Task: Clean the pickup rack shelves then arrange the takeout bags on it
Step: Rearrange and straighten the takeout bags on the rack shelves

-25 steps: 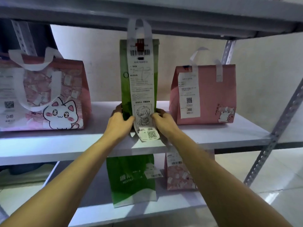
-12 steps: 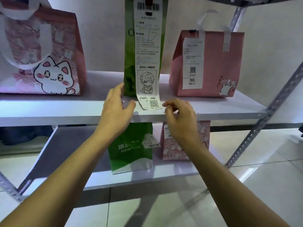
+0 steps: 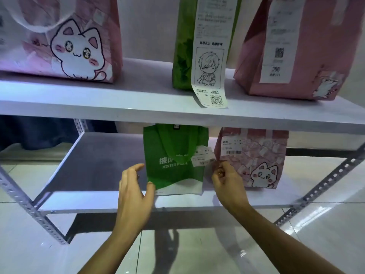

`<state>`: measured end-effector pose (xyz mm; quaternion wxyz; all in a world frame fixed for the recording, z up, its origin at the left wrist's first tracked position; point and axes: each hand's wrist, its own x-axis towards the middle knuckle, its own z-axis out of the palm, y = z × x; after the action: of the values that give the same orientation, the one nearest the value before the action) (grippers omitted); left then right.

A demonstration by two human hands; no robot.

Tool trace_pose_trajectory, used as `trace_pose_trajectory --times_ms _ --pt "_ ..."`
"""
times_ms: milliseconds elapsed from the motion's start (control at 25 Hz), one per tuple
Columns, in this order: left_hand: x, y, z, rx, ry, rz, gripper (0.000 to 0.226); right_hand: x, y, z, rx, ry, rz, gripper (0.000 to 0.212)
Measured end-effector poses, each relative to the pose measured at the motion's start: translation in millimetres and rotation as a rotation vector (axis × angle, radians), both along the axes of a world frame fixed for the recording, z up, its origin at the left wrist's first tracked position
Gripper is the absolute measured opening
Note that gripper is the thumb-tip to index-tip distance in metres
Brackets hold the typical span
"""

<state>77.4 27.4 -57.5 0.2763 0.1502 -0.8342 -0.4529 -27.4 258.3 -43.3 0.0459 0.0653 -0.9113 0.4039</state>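
Note:
On the upper white shelf [image 3: 138, 103] stand a pink cat bag [image 3: 59, 36], a tall green bag [image 3: 182, 62] with a long receipt [image 3: 211, 72], and a pink bag [image 3: 302, 46]. The lower shelf [image 3: 94, 167] holds a green pizza bag [image 3: 173, 155] and a small pink cat bag [image 3: 254, 157]. My left hand [image 3: 134, 190] is spread at the green pizza bag's left bottom corner, thumb touching its front. My right hand [image 3: 229, 182] hangs with loosely curled fingers just right of that bag, under its white tags [image 3: 203, 157], holding nothing.
Perforated grey metal posts [image 3: 324, 186] frame the rack on both sides. A glossy tiled floor [image 3: 325, 230] lies below. Something dark blue [image 3: 37, 133] sits behind the rack at the left. The lower shelf's left half is bare.
Both hands left the tall green bag on the upper shelf and dropped to the green pizza bag on the lower shelf. The view tilted down and moved closer.

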Motion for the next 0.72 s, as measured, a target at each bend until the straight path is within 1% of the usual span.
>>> trace_pose_trajectory --times_ms 80,200,320,480,600,720 --pt "-5.3 -4.5 -29.5 0.078 -0.156 0.002 0.057 -1.8 -2.4 -22.4 -0.014 -0.034 0.027 0.020" --pt "-18.4 -4.1 -61.3 0.137 -0.265 -0.035 0.065 1.5 -12.5 -53.5 -0.060 -0.063 0.101 0.029" --pt "-27.9 -0.9 -76.8 0.198 -0.268 -0.084 0.059 5.2 -20.7 -77.2 -0.157 -0.097 0.107 0.037" --pt "-36.4 -0.9 -87.9 0.259 -0.240 -0.048 0.053 2.7 -29.5 -92.0 -0.329 -0.144 0.094 0.047" --pt "-49.3 -5.0 -88.8 0.264 -0.245 0.023 0.049 -6.4 -48.0 -91.2 -0.358 -0.195 0.094 0.042" --pt "-68.7 -13.9 -84.6 0.276 -0.279 0.131 0.051 -16.0 -68.3 -87.1 -0.369 -0.215 0.097 0.035"
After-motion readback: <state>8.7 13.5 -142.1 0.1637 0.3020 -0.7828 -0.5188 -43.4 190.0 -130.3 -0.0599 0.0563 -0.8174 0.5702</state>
